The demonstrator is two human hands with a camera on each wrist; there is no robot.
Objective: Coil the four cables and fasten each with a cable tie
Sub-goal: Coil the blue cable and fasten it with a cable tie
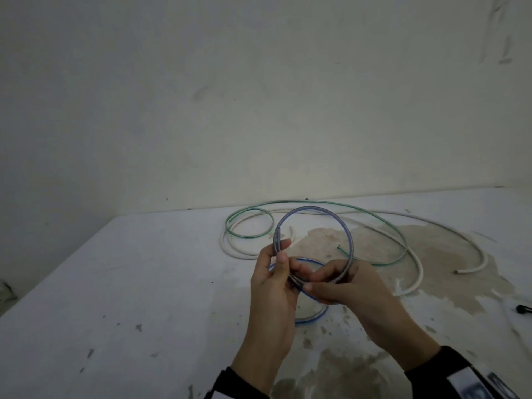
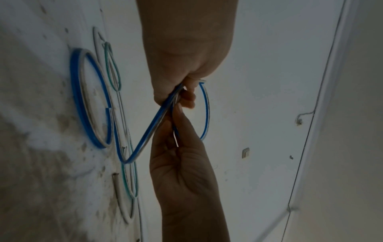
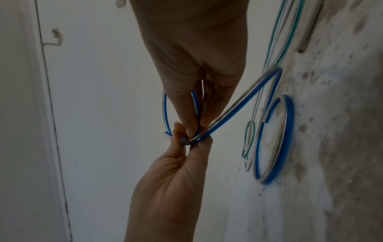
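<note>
A blue and clear cable [image 1: 349,234] stands in a raised loop above the table [image 1: 144,283]. My left hand [image 1: 280,254] pinches the loop where its end crosses, and in the left wrist view the same hand [image 2: 182,91] grips the doubled strands. My right hand [image 1: 313,280] pinches the cable just below that crossing, fingertips touching the left hand's [image 3: 192,127]. The rest of the blue cable [image 3: 288,131] lies in a ring on the table under my hands. A green cable [image 1: 374,214] and a thick white cable [image 1: 417,263] lie loose behind.
The table is white, stained brown at the middle right, and meets a pale wall [image 1: 259,110] at the back. A small black object [image 1: 522,309] lies at the right edge. The left half of the table holds no cables.
</note>
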